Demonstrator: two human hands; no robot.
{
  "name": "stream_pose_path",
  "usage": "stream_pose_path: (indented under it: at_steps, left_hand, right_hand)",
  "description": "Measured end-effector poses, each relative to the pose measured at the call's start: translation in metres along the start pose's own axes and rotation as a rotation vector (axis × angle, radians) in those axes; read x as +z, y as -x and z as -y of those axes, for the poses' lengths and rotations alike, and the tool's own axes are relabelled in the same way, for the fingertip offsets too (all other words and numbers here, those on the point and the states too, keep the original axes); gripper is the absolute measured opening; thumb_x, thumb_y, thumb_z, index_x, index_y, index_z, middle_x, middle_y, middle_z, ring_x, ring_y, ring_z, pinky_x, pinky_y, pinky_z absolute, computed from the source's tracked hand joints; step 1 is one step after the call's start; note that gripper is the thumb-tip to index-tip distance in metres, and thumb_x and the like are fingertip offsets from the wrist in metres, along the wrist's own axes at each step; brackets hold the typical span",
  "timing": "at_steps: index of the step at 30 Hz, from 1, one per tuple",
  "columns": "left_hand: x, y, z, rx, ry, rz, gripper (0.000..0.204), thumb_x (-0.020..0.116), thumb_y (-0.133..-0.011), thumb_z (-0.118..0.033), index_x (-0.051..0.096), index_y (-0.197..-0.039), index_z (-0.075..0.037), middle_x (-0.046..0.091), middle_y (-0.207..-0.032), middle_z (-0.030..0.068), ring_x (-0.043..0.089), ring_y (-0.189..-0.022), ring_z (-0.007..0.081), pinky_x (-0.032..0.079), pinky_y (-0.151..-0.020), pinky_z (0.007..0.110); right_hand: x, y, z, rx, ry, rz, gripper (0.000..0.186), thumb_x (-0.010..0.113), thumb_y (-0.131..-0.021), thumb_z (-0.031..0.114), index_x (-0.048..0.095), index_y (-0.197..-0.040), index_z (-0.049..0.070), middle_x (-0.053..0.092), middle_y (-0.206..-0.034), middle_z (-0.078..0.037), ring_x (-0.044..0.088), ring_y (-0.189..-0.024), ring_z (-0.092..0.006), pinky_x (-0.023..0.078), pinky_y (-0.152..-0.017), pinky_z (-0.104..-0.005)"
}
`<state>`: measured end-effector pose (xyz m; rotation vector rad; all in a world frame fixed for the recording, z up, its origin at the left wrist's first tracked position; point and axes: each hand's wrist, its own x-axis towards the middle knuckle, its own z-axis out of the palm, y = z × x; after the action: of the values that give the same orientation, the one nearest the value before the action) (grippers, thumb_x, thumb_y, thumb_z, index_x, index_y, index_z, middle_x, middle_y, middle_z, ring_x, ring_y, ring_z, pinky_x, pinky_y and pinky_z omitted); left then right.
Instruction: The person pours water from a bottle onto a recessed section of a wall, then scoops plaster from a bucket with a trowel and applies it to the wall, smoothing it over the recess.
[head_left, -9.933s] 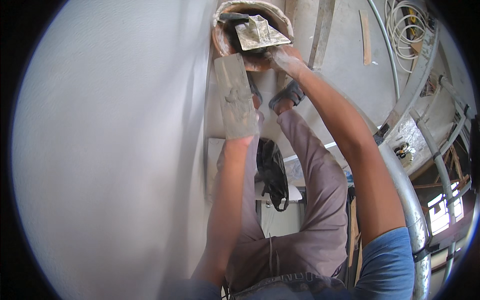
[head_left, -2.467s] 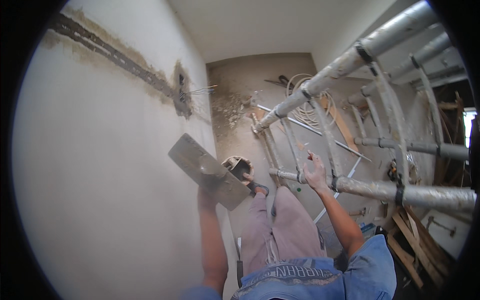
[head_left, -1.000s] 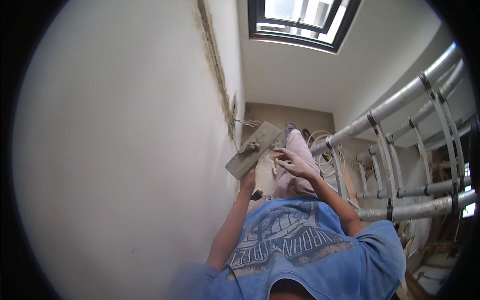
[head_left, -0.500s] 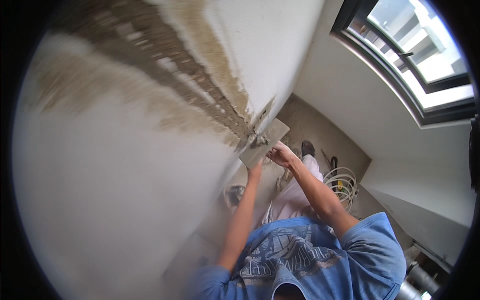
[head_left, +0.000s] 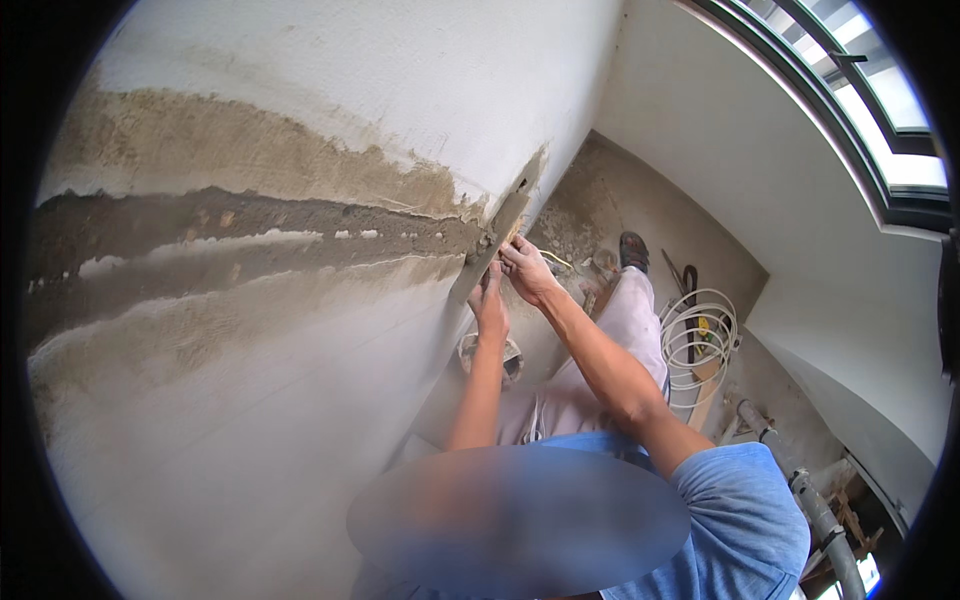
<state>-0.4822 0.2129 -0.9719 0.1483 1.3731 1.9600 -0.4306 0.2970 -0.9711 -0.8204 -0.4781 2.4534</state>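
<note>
A long, flat grey plastering trowel (head_left: pixel 508 218) stands nearly edge-on against the wall (head_left: pixel 280 370), at the right end of a groove (head_left: pixel 380 232) packed with dark mortar. My right hand (head_left: pixel 527 272) is closed at its back, where a bit of yellowish handle shows between the fingers. Close below, my left hand (head_left: pixel 489 308) has its fingers up against the lower part of the plate; the plate partly hides their tips. Some wet mortar clings along the plate's edge by the groove.
Beneath my hands, a bucket (head_left: pixel 492 358) stands by the wall. A white coiled hose or cable (head_left: pixel 690 345) lies right of my legs, near my shoe (head_left: pixel 633 250). A dark-framed window (head_left: pixel 880 170) is at upper right, a grey pipe (head_left: pixel 820 515) at lower right.
The trowel has tipped from showing its broad, mortar-loaded face to nearly edge-on at the wall. Both hands have turned up with it. My view has swung, so the groove now runs nearly level.
</note>
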Motion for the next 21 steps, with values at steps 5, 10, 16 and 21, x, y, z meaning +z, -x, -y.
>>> stream_pose_path:
  at_steps: [5,10,16,21]
  left_hand:
    - [0.005,0.003,-0.016,-0.011,0.019,-0.024,0.025,0.056,-0.092,-0.006,0.057,-0.116,0.003,0.059,-0.115,0.0078,0.054,-0.105,0.0141,0.040,-0.092,0.029]
    - [0.019,0.013,-0.049,0.008,0.049,-0.031,0.023,0.056,-0.092,-0.007,0.058,-0.113,0.002,0.061,-0.110,0.0068,0.054,-0.102,0.0142,0.041,-0.091,0.029]
    - [0.051,0.033,-0.102,0.096,0.063,-0.061,0.021,0.055,-0.092,-0.007,0.059,-0.112,0.003,0.061,-0.108,0.0066,0.054,-0.101,0.0140,0.041,-0.089,0.029]
    - [0.070,0.054,-0.145,0.204,-0.013,-0.025,0.024,0.055,-0.092,-0.005,0.057,-0.114,0.004,0.059,-0.114,0.0091,0.054,-0.105,0.0162,0.041,-0.093,0.030]
  right_hand:
    - [0.021,0.008,0.002,-0.046,0.080,-0.094,0.031,0.059,-0.092,0.018,0.052,-0.118,0.003,0.061,-0.101,0.000,0.057,-0.086,-0.0071,0.045,-0.076,-0.0226]
    - [0.054,0.023,0.015,-0.083,0.113,-0.087,0.028,0.058,-0.092,0.017,0.054,-0.116,0.003,0.062,-0.097,0.000,0.057,-0.082,-0.0058,0.046,-0.074,-0.0211]
    - [0.098,0.049,0.040,-0.112,0.059,-0.024,0.037,0.062,-0.090,0.019,0.052,-0.119,-0.001,0.062,-0.102,-0.004,0.057,-0.086,-0.0092,0.046,-0.078,-0.0240]
    - [0.140,0.082,0.077,-0.123,0.032,0.137,0.033,0.064,-0.088,0.015,0.054,-0.116,0.002,0.061,-0.106,-0.002,0.054,-0.088,-0.0070,0.043,-0.080,-0.0239]
